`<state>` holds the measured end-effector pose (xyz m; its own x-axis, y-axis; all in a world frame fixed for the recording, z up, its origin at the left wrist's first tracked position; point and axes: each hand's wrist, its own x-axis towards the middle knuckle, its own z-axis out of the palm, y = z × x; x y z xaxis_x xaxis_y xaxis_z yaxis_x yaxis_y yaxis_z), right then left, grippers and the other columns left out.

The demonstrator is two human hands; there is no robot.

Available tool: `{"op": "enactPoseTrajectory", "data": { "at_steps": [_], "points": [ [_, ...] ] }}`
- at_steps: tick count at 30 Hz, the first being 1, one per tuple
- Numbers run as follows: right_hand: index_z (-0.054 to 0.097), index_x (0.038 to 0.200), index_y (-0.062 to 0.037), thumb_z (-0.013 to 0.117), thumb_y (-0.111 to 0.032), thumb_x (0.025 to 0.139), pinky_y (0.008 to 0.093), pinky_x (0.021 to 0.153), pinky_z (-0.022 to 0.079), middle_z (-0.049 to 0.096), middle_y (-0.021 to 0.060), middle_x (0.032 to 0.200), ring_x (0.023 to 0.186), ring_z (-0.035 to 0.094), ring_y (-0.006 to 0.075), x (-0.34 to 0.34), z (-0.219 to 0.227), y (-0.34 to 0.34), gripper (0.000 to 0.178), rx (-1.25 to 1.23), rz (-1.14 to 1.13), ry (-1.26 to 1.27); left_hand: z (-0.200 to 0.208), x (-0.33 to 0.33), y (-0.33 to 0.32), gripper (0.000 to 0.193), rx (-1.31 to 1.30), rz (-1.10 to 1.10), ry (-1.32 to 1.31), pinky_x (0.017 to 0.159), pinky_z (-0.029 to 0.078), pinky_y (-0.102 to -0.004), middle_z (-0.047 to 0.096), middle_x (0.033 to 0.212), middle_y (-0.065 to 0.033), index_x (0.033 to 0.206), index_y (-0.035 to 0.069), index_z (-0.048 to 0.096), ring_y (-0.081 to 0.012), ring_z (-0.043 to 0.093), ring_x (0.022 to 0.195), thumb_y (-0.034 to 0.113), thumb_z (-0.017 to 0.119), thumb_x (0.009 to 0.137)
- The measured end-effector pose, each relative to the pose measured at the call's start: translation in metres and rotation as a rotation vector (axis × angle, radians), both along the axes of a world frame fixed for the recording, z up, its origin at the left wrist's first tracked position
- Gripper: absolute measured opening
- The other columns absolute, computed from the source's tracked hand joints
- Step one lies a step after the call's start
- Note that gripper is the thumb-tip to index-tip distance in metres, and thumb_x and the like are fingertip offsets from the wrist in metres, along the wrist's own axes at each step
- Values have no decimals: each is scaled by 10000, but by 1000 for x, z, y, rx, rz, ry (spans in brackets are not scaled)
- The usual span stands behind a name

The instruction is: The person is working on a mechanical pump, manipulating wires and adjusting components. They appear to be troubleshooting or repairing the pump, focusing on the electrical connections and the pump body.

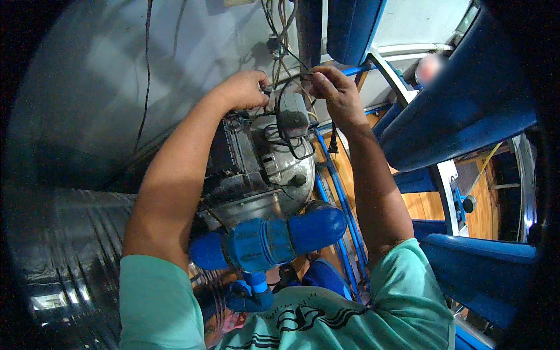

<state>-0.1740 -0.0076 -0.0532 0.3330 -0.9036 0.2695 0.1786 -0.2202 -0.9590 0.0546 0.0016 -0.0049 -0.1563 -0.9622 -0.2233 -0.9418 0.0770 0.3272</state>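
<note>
My right hand (340,96) pinches a thin black cable (284,87) between thumb and fingers. The cable arcs down to the left past a grey box (293,111) on top of a dirty metal machine (289,166). On the other side of that box, my left hand (248,91) has its fingers curled together; whatever lies between their tips is too small to make out. A black plug (333,144) dangles below my right hand. Between my arms and closer to me sits a thick blue pipe fitting (259,242).
Tangled wires (279,44) hang down the pale wall (99,64) beyond my hands. Large blue cylinders (455,105) on a frame crowd the right side. Thin blue pipes (341,204) run beside the machine, and a shiny ribbed metal surface (76,245) fills the lower left.
</note>
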Motion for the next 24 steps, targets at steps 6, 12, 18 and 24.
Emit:
{"op": "enactPoseTrajectory", "data": {
  "at_steps": [6,12,18,24],
  "points": [
    [663,1000,-58,647,-118,888,334,823,472,632,65,958,949,599,208,-1,40,22,128,-391,212,313,-7,10,-11,498,-6,82,-6,673,532,-370,700,828,-156,1096,17,637,-269,675,697,293,720,689],
    [673,914,-72,681,-89,822,374,858,468,637,82,990,982,594,282,-24,72,39,94,-867,7,668,1,8,-14,558,117,149,3,791,509,-369,691,978,-171,1111,11,626,-285,661,891,367,738,696],
    [688,928,-55,671,-82,823,370,836,487,647,91,989,961,623,282,-47,55,54,109,-645,-65,697,13,3,6,442,29,-211,28,752,500,-359,674,918,-120,1004,35,627,-242,631,820,281,777,669],
    [687,925,-36,667,-33,825,336,755,512,637,110,961,865,647,267,-48,45,57,102,-471,94,555,11,-10,22,394,99,-225,-9,708,499,-345,658,831,-93,951,38,635,-212,618,767,239,804,658]
  ]
}}
